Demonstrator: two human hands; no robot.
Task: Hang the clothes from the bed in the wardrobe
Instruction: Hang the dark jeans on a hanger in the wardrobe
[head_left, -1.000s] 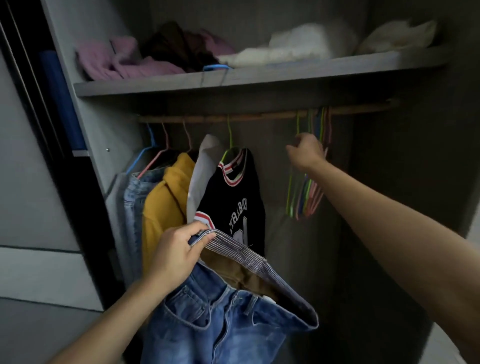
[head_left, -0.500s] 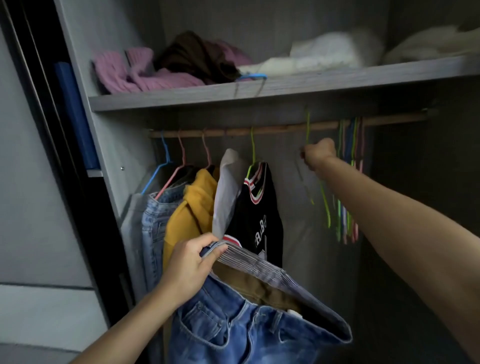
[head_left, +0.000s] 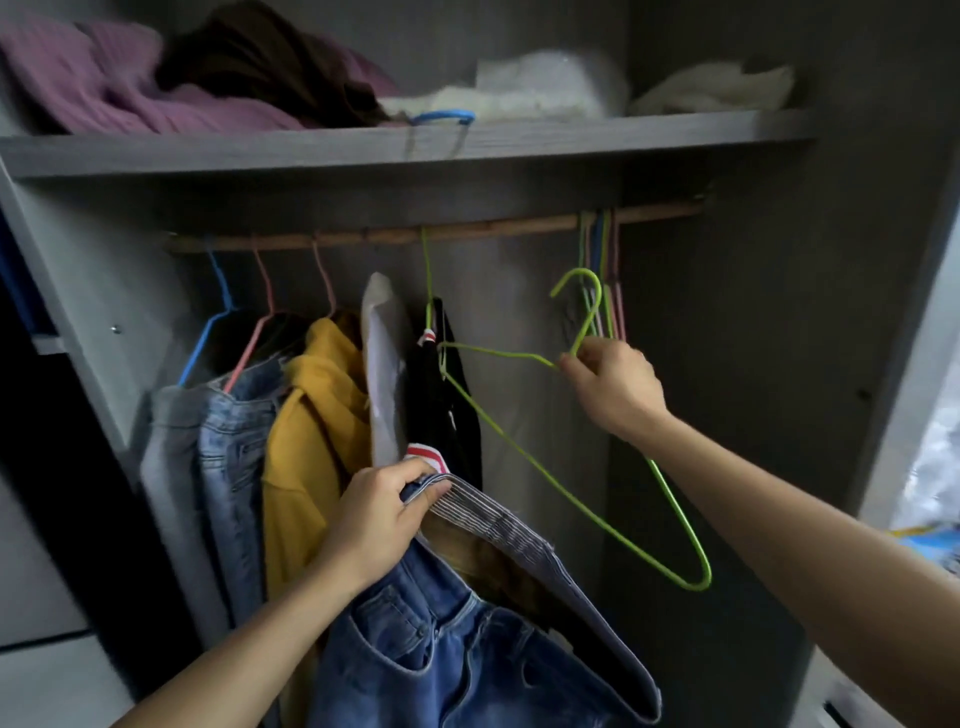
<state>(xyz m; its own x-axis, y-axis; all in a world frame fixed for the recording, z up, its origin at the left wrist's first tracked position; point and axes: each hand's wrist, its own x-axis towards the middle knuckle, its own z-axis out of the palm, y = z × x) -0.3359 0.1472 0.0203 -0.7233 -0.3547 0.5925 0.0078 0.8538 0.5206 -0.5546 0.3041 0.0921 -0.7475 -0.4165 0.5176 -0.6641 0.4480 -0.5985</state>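
Observation:
I face the open wardrobe. My left hand (head_left: 382, 519) grips the striped waistband of a bundle of clothes: blue jeans (head_left: 441, 654) with a striped garment (head_left: 519, 530) and a brown one over them. My right hand (head_left: 613, 384) pinches the neck of a green wire hanger (head_left: 587, 514), which is off the wooden rail (head_left: 467, 231) and tilted, its hook just below the rail. Several empty coloured hangers (head_left: 605, 270) still hang at the rail's right end.
On the rail's left hang light jeans (head_left: 228, 447), a yellow hoodie (head_left: 311, 431), a grey garment (head_left: 384, 364) and a black jersey (head_left: 447, 410). The shelf (head_left: 571, 137) above holds folded pink, brown and white clothes and a blue hanger hook (head_left: 441, 117).
My right hand has lifted one green hanger off the rail and brought it down and left, away from the other empty hangers. The view has moved closer to the wardrobe.

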